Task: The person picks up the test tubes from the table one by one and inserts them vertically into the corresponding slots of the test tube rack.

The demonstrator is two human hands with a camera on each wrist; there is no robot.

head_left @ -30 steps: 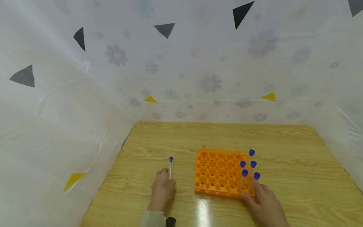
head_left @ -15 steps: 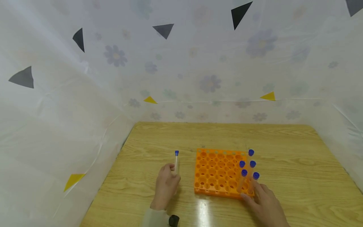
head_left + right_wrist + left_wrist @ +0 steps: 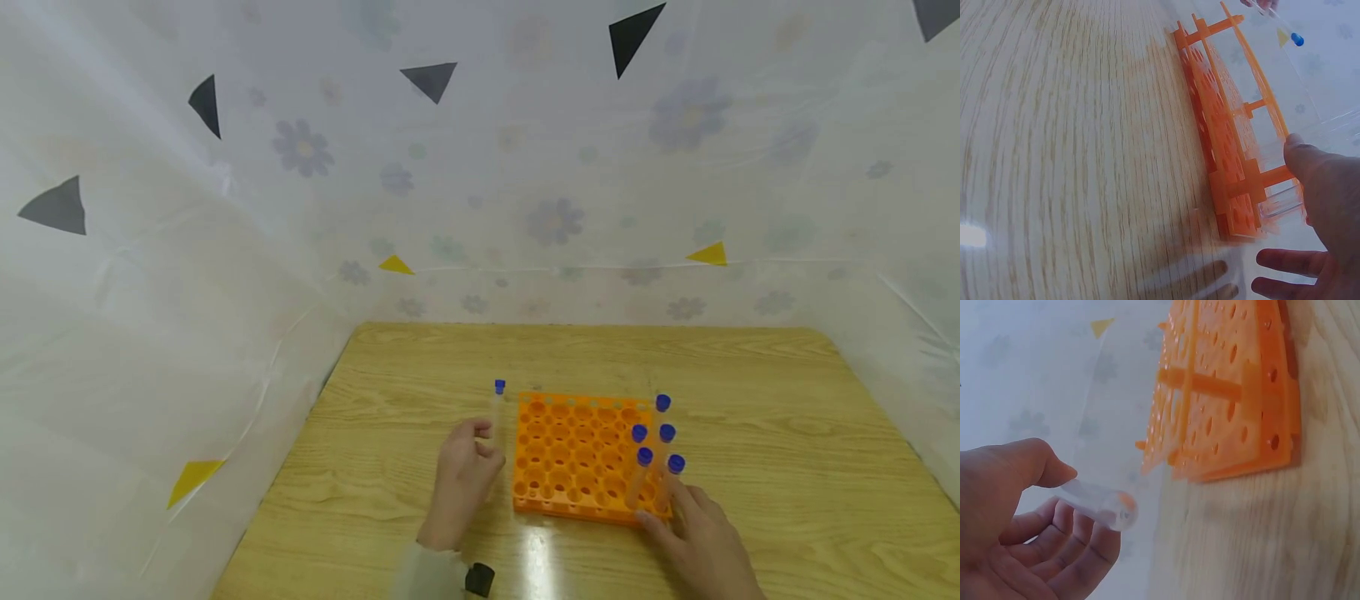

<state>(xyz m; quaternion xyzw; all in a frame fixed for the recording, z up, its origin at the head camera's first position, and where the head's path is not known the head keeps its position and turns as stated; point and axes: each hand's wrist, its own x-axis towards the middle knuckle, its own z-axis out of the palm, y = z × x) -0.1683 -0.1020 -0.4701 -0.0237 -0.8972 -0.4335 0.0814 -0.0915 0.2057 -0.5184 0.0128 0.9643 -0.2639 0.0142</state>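
My left hand (image 3: 467, 467) pinches a clear test tube with a blue cap (image 3: 498, 408) between thumb and fingers. It holds the tube upright, just left of the orange test tube rack (image 3: 555, 507). In the left wrist view the tube's rounded bottom (image 3: 1124, 515) points out past the fingers, apart from the rack. My right hand (image 3: 708, 542) grips the rack's front right corner. Its thumb (image 3: 1300, 156) lies on the top plate in the right wrist view, while two fingers (image 3: 1291, 261) stretch out beyond the rack's end. Its index finger is partly hidden.
Several blue-capped tubes (image 3: 667, 433) stand in the holes at the rack's right end. The rack rests on a wood-grain table (image 3: 787, 417). Behind the table hangs a pale flowered curtain (image 3: 480, 200), with more of it at both sides.
My left hand has moved right and away from me with the test tube, from the table's left part to beside the rack, turning the tube more upright. The right hand and rack have stayed put.
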